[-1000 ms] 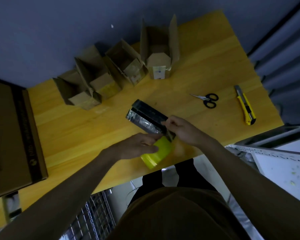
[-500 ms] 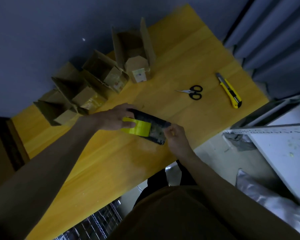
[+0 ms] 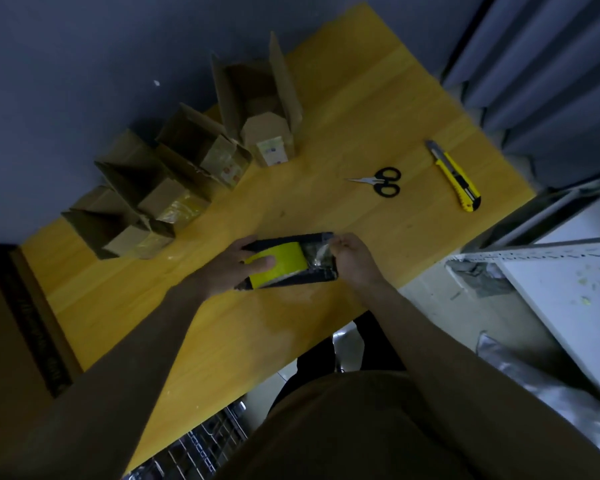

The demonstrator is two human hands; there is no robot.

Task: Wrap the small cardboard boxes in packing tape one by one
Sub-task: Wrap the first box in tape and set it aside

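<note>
left hand (image 3: 238,268): fingers curled round yellow tape roll (image 3: 278,265), rolling it over dark box (image 3: 291,261). right hand (image 3: 352,258), roll's 3 o'clock: fingertips pinch box end, steadying. scissors (image 3: 383,181), 1 o'clock, likely for cutting.

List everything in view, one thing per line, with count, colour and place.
table: one, yellow wood, centre.
open cardboard boxes: four, brown, table's far left edge.
dark box: one, black, near edge, under both hands.
tape roll: one, yellow, on the dark box.
scissors: one, black-handled, right of centre.
utility knife: one, yellow, right of scissors.
left hand: holds the tape roll.
right hand: pinches the tape end.
</note>
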